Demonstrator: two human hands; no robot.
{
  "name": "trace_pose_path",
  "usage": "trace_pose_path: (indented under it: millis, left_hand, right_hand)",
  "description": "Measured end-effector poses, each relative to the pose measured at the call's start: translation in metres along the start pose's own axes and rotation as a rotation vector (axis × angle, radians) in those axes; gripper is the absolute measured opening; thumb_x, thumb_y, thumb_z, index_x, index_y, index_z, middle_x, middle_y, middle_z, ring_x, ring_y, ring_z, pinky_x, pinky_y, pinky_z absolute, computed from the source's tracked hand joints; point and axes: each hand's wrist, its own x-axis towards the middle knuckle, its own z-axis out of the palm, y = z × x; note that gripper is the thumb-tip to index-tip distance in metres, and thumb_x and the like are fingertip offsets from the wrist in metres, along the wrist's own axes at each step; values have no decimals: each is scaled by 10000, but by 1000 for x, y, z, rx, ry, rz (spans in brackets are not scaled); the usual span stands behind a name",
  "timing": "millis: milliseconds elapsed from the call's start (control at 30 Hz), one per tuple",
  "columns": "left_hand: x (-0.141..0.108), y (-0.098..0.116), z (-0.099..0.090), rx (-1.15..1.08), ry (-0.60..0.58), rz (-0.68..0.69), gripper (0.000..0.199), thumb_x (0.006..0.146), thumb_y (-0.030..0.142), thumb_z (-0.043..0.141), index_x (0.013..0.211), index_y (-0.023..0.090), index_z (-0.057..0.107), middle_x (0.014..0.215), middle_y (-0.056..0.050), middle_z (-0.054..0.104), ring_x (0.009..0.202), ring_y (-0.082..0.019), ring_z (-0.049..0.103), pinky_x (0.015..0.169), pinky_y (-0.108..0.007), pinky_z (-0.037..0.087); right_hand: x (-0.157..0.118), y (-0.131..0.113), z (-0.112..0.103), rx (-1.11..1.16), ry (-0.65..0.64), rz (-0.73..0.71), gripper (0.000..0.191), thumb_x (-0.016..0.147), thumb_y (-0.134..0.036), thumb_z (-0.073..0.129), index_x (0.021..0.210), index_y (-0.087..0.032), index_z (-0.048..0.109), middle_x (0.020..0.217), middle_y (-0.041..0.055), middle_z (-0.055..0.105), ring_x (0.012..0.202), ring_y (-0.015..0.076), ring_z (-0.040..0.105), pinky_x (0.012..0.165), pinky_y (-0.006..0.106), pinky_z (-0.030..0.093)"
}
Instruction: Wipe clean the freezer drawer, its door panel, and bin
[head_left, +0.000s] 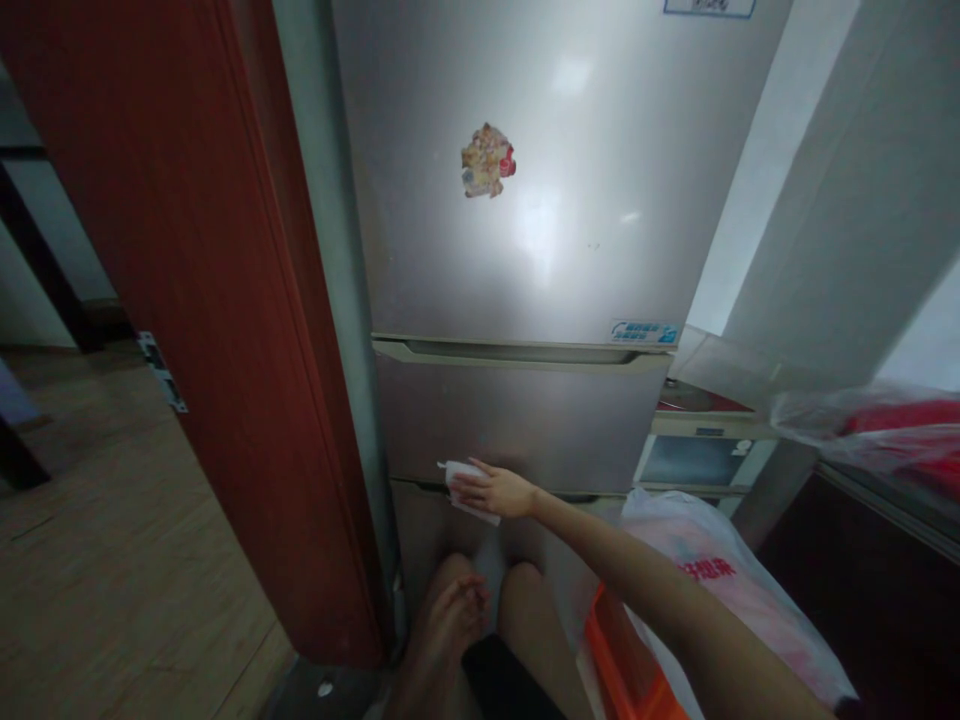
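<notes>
My right hand [499, 492] reaches in from the lower right and presses a white tissue or thin cloth [480, 515] against the silver refrigerator [525, 410]. It rests near the seam between the middle and bottom doors, with the fingers pointing left over the white piece. Lower down, my left hand [463, 602] lies by my left knee, its fingers curled in, and I see nothing in it. On the upper door is a torn, stained sticker [484, 162]. A blue-and-white label [643, 332] sits at that door's lower right corner.
A reddish-brown door [225, 300] stands close on the left. To the right are a white plastic bag [720, 570] with red print, an orange basket [626, 660] and a light cabinet [697, 455]. Clear plastic over something red [907, 430] lies at the far right.
</notes>
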Motion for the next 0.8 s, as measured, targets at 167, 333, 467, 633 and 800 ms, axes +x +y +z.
trace_pose_path:
  millis: [167, 333, 467, 633, 800]
  left_hand:
    - [-17, 19, 14, -296, 65, -126, 146, 842, 83, 598, 947, 172, 648, 840, -38, 727, 716, -136, 711, 721, -262, 556]
    - [-24, 29, 25, -412, 86, -186, 182, 896, 24, 510, 991, 137, 616, 794, -29, 723, 671, -129, 711, 678, -255, 568]
    - [-25, 29, 27, -416, 96, -163, 185, 910, 14, 478, 985, 119, 611, 789, -47, 726, 671, -141, 716, 682, -265, 571]
    - [-27, 30, 20, -432, 89, -175, 189, 938, 36, 443, 1020, 108, 597, 789, -57, 735, 690, -149, 723, 693, -274, 559]
    - [-26, 28, 13, -452, 91, -177, 284, 915, 29, 467, 1168, 107, 572, 783, -47, 731, 685, -153, 722, 715, -276, 549]
  right_hand:
    - [-8, 53, -63, -19, 57, 107, 423, 972, -165, 474, 1387, -242, 488, 1553, 89, 365, 1458, 238, 285, 1199, 586, 172]
    - [-13, 101, -121, -169, 246, 346, 524, 996, -141, 389, 1503, -245, 309, 1592, 88, 283, 1499, 238, 128, 1205, 583, 153]
    - [-14, 81, -91, -228, 228, 283, 522, 982, -153, 424, 1492, -212, 331, 1584, 110, 302, 1484, 274, 199, 1178, 594, 227]
    - [-26, 21, -12, -205, 148, 39, 380, 961, -214, 501, 1338, -194, 538, 1490, 96, 471, 1399, 246, 395, 1142, 565, 318]
    - [-44, 7, 1, -206, 91, -106, 238, 972, -240, 496, 1137, -236, 668, 1369, 17, 602, 1333, 192, 476, 1170, 502, 306]
